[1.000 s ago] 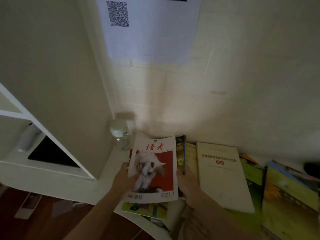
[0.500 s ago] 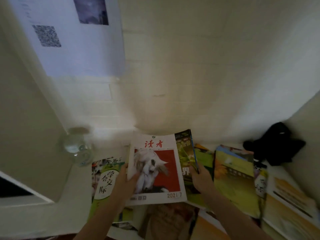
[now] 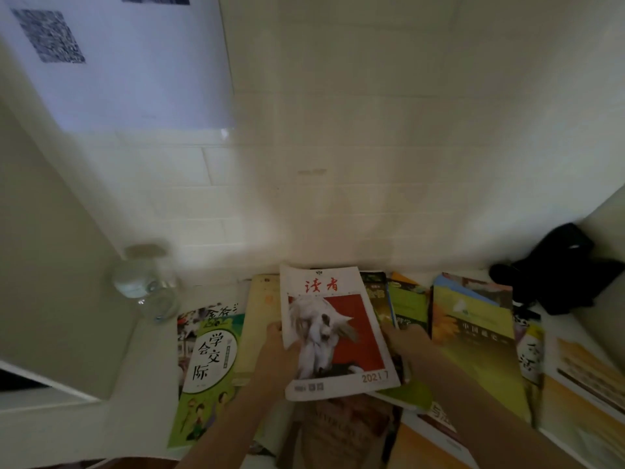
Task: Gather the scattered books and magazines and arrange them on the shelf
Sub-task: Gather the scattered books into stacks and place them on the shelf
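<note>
Head view, the only one: we recorded the red-and-white magazine [image 3: 334, 333] lifted above the scattered pile, front cover facing us, its long axis running roughly 12 to 6 o'clock with the title end at 12 and tipped slightly toward 11. The left hand [image 3: 277, 357] gripped the spine-side edge at about 9 o'clock of the cover, thumb curled over the front face and the remaining fingers hidden behind. The right hand [image 3: 404, 341] sat at 3 o'clock of the cover, against its free edge; whether its fingers clasped that edge or the books below we could not tell, since the cover and blur hid them. Both hands were equally near, one on each long side. Beneath and around lay the rest: a green children's book [image 3: 209, 360] at 9 o'clock, a tan book [image 3: 257, 319] just beside it, a yellow-green book [image 3: 473, 330] at 3 o'clock. A clear jar [image 3: 147, 282] stood at 10 o'clock, a black object [image 3: 561, 265] at 2 o'clock. A shelf opening [image 3: 20, 384] showed at far 9 o'clock. We judged the left hand better placed to carry the magazine that way.
</note>
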A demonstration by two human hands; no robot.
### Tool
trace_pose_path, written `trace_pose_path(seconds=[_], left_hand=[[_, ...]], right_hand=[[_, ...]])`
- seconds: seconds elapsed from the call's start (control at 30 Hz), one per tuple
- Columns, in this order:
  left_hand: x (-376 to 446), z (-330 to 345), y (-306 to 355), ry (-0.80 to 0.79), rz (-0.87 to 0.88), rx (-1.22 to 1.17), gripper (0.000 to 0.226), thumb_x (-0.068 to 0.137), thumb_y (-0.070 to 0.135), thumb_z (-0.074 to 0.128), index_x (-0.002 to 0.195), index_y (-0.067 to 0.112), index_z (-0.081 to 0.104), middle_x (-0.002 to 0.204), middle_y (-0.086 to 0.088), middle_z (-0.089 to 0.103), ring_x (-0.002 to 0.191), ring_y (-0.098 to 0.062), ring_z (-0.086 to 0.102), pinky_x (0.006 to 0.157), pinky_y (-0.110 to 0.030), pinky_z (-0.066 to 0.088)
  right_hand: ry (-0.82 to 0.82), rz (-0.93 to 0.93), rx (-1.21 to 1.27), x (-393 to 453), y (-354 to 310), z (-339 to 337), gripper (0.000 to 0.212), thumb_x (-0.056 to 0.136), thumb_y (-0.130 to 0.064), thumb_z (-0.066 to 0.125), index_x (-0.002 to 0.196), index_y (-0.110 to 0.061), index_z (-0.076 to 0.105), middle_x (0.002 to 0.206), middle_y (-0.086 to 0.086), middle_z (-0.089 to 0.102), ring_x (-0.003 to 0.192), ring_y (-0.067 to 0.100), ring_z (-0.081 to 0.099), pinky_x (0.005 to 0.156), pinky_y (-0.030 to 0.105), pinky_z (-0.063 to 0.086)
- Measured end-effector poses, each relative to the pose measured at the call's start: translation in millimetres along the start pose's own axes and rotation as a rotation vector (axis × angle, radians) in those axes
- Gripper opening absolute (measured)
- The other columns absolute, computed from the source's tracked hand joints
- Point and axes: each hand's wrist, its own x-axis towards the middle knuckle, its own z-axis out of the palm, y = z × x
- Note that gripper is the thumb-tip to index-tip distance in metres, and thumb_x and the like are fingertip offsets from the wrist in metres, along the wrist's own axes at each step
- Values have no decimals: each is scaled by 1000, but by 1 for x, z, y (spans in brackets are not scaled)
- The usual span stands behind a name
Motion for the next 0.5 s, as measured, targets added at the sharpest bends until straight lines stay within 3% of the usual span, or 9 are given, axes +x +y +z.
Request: trace_pose_path(seconds=[0.1, 0.2, 0.27, 0.37, 0.43, 0.5], left_hand=[[-8, 0, 2, -122, -96, -8, 32, 98, 13, 50, 127, 8, 39, 109, -4, 55, 102, -25, 58, 90, -36, 50], [-13, -13, 4, -90, -116, -132, 31, 95, 15, 52, 124, 19, 43, 110, -6, 61, 102, -26, 62, 89, -44, 53], [-13, -22, 1, -66, -110, -114, 26, 97, 14, 48, 120, 24, 41, 109, -6, 60, 100, -26, 61, 83, -39, 53], [-13, -38, -4, -22, -67, -40, 31, 99, 17, 44, 129, 21, 38, 105, -8, 59, 90, -24, 63, 75, -39, 55], [-16, -46, -6, -36, -67, -63, 33, 100, 20, 43, 131, 27, 35, 106, -8, 61, 88, -27, 66, 75, -48, 58], [-19, -47, -3, -30, -73, -88, 33, 100, 21, 44, 131, 30, 35, 106, -8, 62, 88, -30, 67, 73, -51, 58]], right_hand=[[-48, -24, 98, 0, 7, 8, 36, 98, -34, 48, 113, -2, 52, 100, 13, 64, 88, 28, 65, 85, 45, 55], [1, -86, 113, -7, 11, 10, 28, 100, -32, 43, 115, -9, 49, 107, 12, 60, 98, 30, 60, 92, 50, 50], [7, -128, 111, -14, 16, 4, 28, 102, -31, 41, 119, -10, 48, 111, 9, 58, 98, 27, 57, 88, 44, 50], [27, -233, 80, -25, 28, -16, 36, 102, -33, 39, 127, -9, 49, 101, 4, 56, 83, 20, 53, 66, 29, 42], [62, -268, 87, -35, 35, -33, 32, 102, -31, 40, 122, -11, 53, 93, 6, 57, 76, 19, 51, 63, 29, 40], [99, -289, 105, -41, 46, -47, 26, 102, -28, 42, 122, -17, 54, 100, 14, 61, 80, 25, 55, 69, 37, 44]])
